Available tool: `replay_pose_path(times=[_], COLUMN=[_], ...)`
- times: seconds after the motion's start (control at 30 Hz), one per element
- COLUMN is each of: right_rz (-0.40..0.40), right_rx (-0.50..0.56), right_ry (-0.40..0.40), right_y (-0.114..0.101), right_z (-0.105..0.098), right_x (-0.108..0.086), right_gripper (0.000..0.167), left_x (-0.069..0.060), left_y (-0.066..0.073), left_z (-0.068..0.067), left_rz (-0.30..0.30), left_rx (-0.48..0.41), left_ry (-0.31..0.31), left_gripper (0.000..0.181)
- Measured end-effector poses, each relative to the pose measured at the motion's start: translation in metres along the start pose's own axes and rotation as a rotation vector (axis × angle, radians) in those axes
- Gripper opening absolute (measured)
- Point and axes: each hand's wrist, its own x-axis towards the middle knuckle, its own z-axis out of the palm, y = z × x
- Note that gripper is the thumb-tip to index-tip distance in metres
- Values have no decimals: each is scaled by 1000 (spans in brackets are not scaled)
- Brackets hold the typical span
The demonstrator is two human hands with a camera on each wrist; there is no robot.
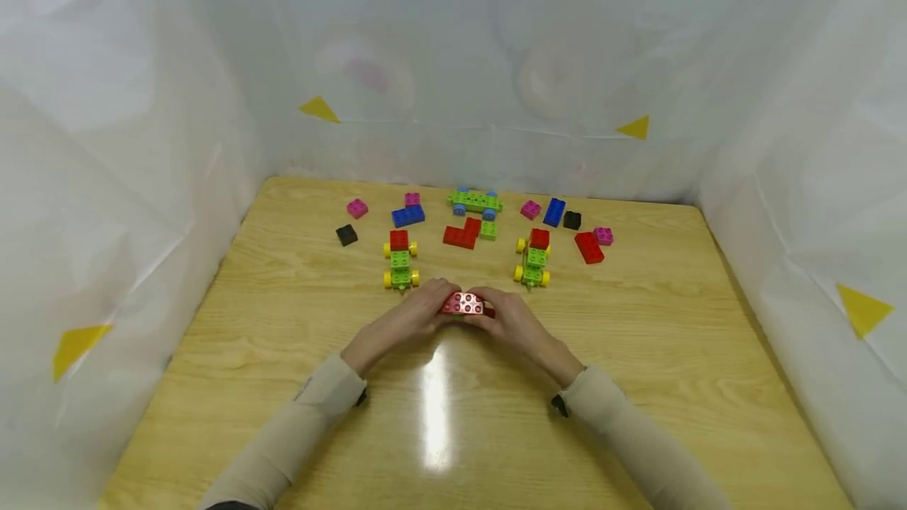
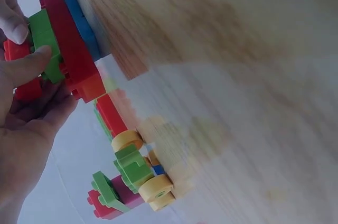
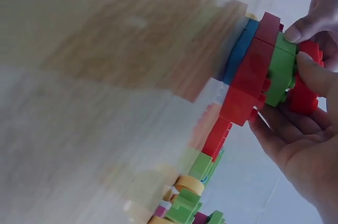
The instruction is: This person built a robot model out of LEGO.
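remote obs., head + wrist cams. i have the stack of red, green & blue studded plastic bricks point(image 1: 465, 303) at mid-table, on the person's side of the other pieces. left hand point(image 1: 427, 305) pinches its left end, thumb on the green layer, other fingers round the far side; right hand point(image 1: 512, 317) pinches the right end likewise. order per wrist cams: blue lowest, dark red, green, red uppermost. my read: gripped at both ends prob. to keep it level & spread pressure evenly. can't tell if the blue touches the glossy pale wooden table point(image 1: 602, 321); reflections confuse it.

left green brick vehicle w/ yellow wheels point(image 1: 400, 260) & right green brick vehicle w/ yellow wheels point(image 1: 536, 258) stand just beyond, either side; i'd guess spaced to leave room for two-handed work. flat green plastic base w/ blue wheels point(image 1: 475, 201) at back, red oblong plastic bricks point(image 1: 460, 238) nearer.

containers: i see no box or tray; loose bricks lie straight on the wood. nearest equiv.: white sheeting point(image 1: 453, 46) round back & sides, prob. to mask the background.
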Motion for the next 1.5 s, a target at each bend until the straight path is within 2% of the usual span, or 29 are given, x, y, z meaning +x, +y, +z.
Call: replay_pose_path(times=[0.13, 0.3, 0.53, 0.73, 0.9, 1.0, 1.3, 1.5], right_rz=[11, 15, 28, 49, 76, 90, 124, 151], right_rx=[-4, -19, -33, -32, -20, -21, -13, -8], right_ry=[6, 16, 25, 17, 11, 8, -1, -12], right_y=[1, 4, 4, 2, 1, 2, 4, 6], right_z=[2, 5, 7, 5, 4, 4, 4, 4], right_x=[-2, -3, -3, -2, -2, -2, -3, -3], right_gripper=[36, 36, 38, 40, 44, 46, 58, 62], left_x=[-1, -2, -1, 0, -1, -1, -2, -2], left_y=[0, -1, -2, -2, -3, -3, -2, 0], left_z=[2, 0, -3, -4, -4, -3, -5, -6], left_rz=[-22, -54, -54, -83, -110, -127, -120, -137], left_rx=[-30, -51, -54, -89, -107, -114, -112, -121], left_ry=[11, -18, -38, -26, -43, -50, -36, -25], left_gripper=[36, 40, 39, 42, 46, 45, 38, 37])
